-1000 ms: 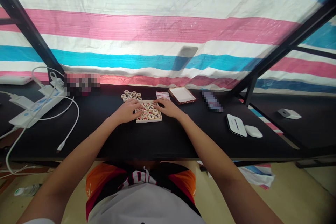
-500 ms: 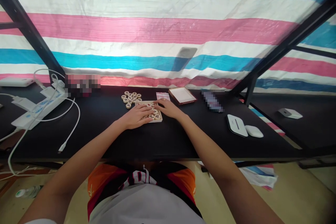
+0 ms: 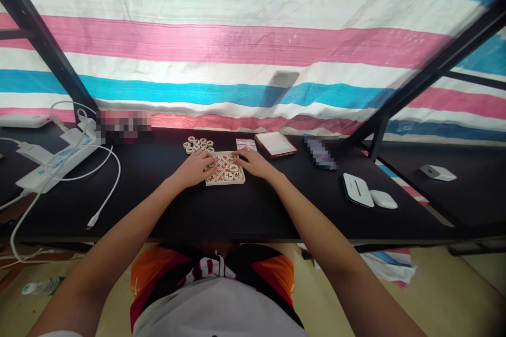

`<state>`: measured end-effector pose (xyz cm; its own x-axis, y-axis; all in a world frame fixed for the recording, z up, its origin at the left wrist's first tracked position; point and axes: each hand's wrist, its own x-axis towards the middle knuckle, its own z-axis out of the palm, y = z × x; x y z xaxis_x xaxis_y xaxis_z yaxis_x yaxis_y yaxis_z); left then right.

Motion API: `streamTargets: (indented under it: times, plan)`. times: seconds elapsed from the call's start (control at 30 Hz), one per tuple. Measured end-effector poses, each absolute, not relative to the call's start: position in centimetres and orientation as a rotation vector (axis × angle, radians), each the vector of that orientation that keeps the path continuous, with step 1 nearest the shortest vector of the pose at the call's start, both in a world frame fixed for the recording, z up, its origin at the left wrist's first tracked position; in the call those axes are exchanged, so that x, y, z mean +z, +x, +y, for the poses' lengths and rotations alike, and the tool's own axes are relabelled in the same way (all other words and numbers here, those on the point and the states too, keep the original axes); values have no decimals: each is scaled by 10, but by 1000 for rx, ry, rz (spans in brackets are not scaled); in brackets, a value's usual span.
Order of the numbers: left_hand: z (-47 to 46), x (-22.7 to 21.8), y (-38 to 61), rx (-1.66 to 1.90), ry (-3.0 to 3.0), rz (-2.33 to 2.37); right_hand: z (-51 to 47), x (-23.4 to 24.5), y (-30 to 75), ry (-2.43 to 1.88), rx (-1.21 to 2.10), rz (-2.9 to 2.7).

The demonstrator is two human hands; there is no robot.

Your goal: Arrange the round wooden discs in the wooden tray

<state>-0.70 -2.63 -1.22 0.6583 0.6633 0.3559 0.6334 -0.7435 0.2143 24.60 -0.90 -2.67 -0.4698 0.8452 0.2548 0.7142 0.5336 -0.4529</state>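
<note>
A shallow white box (image 3: 225,183) filled with round Chinese chess pieces (image 3: 228,175), marked in red and black, lies on the black table. My left hand (image 3: 193,168) is at the box's left side, fingers stretched out with the tips over the pieces there. At the far right corner, my right hand (image 3: 256,164) rests with fingers extended over the edge. Neither hand visibly grips a piece. Behind my left hand is a loose group of chess pieces (image 3: 200,144), partly covered by it.
A box lid (image 3: 275,144) and a printed paper (image 3: 245,144) lie behind the box. A blurred dark item (image 3: 321,152) and white devices (image 3: 358,189) are on the right. To the left are a power strip (image 3: 55,166) and white cables (image 3: 114,189). A striped sheet (image 3: 237,42) hangs behind.
My left hand has shifted left from over the middle of the box to its left edge, uncovering more pieces. My right hand stays at the right corner.
</note>
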Motion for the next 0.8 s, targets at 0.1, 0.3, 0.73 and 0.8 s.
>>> streamTargets:
  times: [0.1, 0.3, 0.73, 0.8]
  plan:
    - [-25, -11, -7, 573, 2763, 1115, -9, -27, 246, -1269, 390, -2327]
    - [-25, -8, -4, 558, 2721, 1132, -8, -29, 247, -1262, 392, -2332]
    - [-2, 10, -69, 412, 2283, 1589, -7, -28, 247, -1254, 406, -2328]
    - [-1, 9, -70, 320, 2280, 1579, -7, -29, 247, -1258, 406, -2326]
